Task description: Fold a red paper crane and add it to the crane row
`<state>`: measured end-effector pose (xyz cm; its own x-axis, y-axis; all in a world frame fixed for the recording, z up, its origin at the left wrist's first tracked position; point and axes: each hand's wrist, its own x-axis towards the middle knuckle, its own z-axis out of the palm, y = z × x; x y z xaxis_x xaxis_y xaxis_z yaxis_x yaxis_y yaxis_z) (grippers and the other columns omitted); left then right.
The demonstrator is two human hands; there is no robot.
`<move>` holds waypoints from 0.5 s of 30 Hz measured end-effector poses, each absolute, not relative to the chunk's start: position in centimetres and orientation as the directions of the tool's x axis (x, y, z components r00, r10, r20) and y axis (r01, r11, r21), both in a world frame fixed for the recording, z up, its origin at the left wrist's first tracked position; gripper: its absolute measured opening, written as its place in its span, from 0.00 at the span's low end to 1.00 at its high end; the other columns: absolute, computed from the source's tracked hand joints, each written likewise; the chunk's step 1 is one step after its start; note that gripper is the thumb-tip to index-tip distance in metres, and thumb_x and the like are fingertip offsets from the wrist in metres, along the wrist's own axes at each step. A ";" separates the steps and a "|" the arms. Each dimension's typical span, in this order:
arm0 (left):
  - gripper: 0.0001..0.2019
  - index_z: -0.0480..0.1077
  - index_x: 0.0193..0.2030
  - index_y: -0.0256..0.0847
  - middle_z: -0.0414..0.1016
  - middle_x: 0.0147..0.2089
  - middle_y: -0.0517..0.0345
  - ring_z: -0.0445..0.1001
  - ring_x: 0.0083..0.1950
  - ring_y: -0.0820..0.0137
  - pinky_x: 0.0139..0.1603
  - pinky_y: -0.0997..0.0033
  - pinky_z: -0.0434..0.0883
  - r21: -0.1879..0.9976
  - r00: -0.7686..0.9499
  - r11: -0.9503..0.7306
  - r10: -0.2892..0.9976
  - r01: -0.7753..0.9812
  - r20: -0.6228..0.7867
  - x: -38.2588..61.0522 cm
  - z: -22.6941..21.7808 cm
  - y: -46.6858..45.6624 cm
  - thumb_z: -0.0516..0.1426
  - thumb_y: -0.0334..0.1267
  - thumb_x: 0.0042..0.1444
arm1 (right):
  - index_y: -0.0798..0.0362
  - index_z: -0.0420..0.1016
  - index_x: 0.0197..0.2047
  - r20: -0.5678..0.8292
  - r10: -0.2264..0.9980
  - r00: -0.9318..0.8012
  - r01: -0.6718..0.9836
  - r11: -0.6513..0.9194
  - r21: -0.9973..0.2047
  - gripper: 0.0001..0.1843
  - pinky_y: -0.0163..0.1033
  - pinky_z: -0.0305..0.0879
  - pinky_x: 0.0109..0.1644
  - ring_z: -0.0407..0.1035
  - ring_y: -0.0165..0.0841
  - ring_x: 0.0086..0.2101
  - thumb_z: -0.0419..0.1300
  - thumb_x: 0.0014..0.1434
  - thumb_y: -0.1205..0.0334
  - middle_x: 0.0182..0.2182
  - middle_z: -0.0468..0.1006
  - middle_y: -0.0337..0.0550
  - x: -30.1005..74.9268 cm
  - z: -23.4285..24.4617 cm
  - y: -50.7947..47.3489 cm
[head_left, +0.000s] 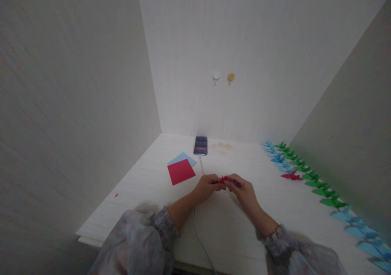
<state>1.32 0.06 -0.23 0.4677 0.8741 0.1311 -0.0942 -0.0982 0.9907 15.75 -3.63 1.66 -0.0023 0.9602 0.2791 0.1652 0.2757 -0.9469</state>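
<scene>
The left hand (207, 188) and the right hand (243, 188) both pinch a small red paper (224, 181) between them, just above the white table (146, 191). Fingers cover most of it, so its shape is hard to tell, but it may be folded. A flat red sheet (181, 172) lies near the left hand and hides part of a light blue sheet (182, 157). Behind is a phone (200, 145), its screen too tiny to read. Its cord (200, 237) goes out of sight behind the left arm, shows again, and runs off the bottom. On the right, green birds (317, 184), a red bird (292, 176) and blue birds (354, 223) crowd together; the nearest blue one is cut off.
</scene>
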 end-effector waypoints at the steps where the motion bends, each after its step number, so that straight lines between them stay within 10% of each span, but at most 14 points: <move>1: 0.08 0.70 0.23 0.35 0.65 0.19 0.62 0.60 0.23 0.78 0.26 0.76 0.57 0.991 0.473 -0.101 0.871 -0.092 0.132 1.3 -0.2 0.0 0.59 0.39 0.40 | 0.54 0.73 0.28 0.257 0.966 0.010 0.158 0.252 -0.955 0.09 0.33 0.58 0.25 0.62 0.27 0.21 0.60 0.46 0.56 0.21 0.71 0.38 15.7 1.7 -3.6; 15: 0.13 0.72 0.27 0.36 0.67 0.22 0.62 0.62 0.25 0.77 0.27 0.77 0.58 0.987 0.471 -0.147 0.877 0.072 0.096 1.3 0.1 -0.2 0.58 0.45 0.40 | 0.54 0.71 0.26 0.211 0.976 0.052 0.097 0.206 -0.974 0.08 0.32 0.57 0.26 0.61 0.26 0.21 0.60 0.46 0.57 0.20 0.71 0.37 15.8 1.4 -3.6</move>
